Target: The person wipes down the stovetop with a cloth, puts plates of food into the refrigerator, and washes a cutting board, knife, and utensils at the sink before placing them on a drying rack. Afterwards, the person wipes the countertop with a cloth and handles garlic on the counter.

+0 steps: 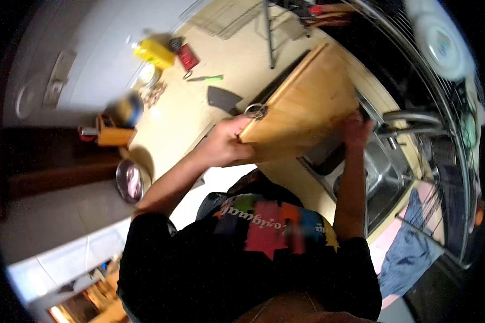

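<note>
A thick wooden cutting board (307, 107) is tilted up in front of me, between the counter and the sink. My left hand (225, 144) is closed around its near left edge, thumb on top, beside a metal ring (256, 111) at the corner. At the board's right end is my right hand (357, 131), blurred, with its fingers curled against the edge. Behind the board's left corner, a dark cleaver blade (223, 99) lies on the counter. A green-handled knife (206, 78) rests beyond it.
The steel sink (385, 172) and faucet (409, 123) are at right, under a metal dish rack (442, 81). A yellow bottle (154, 53) and a red packet (188, 57) stand by the wall. A bowl with meat (132, 182) sits at left. A blue cloth (407, 253) hangs at lower right.
</note>
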The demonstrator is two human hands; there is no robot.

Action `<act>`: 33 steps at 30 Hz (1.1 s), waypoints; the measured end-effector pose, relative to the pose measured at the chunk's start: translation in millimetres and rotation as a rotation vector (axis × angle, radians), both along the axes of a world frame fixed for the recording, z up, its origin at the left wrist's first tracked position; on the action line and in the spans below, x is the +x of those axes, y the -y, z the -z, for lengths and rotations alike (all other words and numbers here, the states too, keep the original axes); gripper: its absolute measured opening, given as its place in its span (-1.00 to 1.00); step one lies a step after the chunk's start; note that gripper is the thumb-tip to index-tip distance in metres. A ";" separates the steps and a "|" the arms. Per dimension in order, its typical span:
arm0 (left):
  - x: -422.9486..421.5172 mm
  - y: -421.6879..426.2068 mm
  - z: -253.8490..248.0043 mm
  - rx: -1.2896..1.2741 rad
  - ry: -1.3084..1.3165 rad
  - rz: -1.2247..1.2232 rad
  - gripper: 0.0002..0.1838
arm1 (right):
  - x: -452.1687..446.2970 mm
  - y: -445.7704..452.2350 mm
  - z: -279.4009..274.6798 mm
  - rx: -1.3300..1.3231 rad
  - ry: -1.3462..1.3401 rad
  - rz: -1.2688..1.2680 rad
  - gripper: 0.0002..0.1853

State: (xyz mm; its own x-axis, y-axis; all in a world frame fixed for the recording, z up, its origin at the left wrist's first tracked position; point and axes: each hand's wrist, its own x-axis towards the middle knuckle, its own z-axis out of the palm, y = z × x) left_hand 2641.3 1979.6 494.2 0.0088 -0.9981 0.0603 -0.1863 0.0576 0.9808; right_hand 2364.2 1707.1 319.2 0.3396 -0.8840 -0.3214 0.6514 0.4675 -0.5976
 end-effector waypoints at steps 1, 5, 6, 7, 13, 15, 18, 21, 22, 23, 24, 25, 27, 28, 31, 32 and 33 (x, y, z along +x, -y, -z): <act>-1.4 0.8 -4.2 -0.112 -0.029 -0.031 -0.33 | -3.2 -0.4 -4.3 -0.035 0.015 -0.002 0.00; 2.3 -2.8 -12.7 -0.045 -0.192 -0.125 -0.33 | -10.4 -17.3 37.2 -0.044 -0.386 -0.058 -0.10; 2.7 -3.4 -11.5 -0.027 -0.247 -0.131 -0.33 | -7.6 -34.7 46.9 -0.047 -0.447 -0.125 -0.13; 1.7 -3.1 -9.7 -0.005 -0.305 -0.131 -0.33 | -1.5 -54.4 51.7 -0.049 -0.490 -0.199 -0.15; 13.7 -9.4 -15.1 0.009 -0.177 -0.126 -0.35 | 56.6 -97.8 0.1 -0.343 -0.512 -0.437 -0.30; 21.7 -16.8 -25.9 0.128 -0.087 -0.091 -0.37 | 57.7 -65.7 -8.0 -0.460 -0.597 -0.340 -0.34; 25.1 -27.2 -35.1 0.010 -0.087 -0.102 -0.32 | 37.0 -5.1 4.7 -0.590 -0.849 -0.198 -0.41; 30.4 -38.5 -47.9 -0.032 -0.120 -0.160 -0.34 | 5.1 44.2 67.3 -0.681 -1.314 -0.217 -0.47; 30.6 -42.6 -62.0 0.014 -0.111 -0.210 -0.35 | -3.4 53.9 93.4 -0.702 -1.476 -0.260 -0.49; 35.6 -49.5 -68.8 0.048 -0.116 -0.227 -0.35 | -11.9 57.8 117.1 -0.705 -1.600 -0.302 -0.50; 37.2 -55.9 -76.6 0.079 -0.136 -0.312 -0.32 | -20.1 57.6 137.6 -0.701 -1.685 -0.343 -0.52; 38.1 -60.9 -85.1 0.111 -0.158 -0.398 -0.29 | -27.6 55.5 155.4 -0.704 -1.732 -0.375 -0.54; 40.2 -68.7 -106.1 0.113 -0.116 -0.550 -0.21 | -37.2 41.1 169.2 -0.661 -1.715 -0.465 -0.57; 40.1 -73.0 -120.5 0.164 -0.103 -0.641 -0.24 | -41.8 33.9 175.8 -0.644 -1.684 -0.497 -0.59; 49.1 -79.8 -141.0 0.017 -0.031 -0.811 -0.18 | -51.2 13.4 195.6 -0.659 -1.591 -0.514 -0.60; 54.2 -80.8 -146.2 -0.045 -0.007 -0.832 -0.19 | -55.7 6.9 202.8 -0.679 -1.550 -0.498 -0.60; 61.1 -82.4 -151.2 -0.108 0.016 -0.853 -0.21 | -60.3 1.9 212.0 -0.712 -1.495 -0.462 -0.60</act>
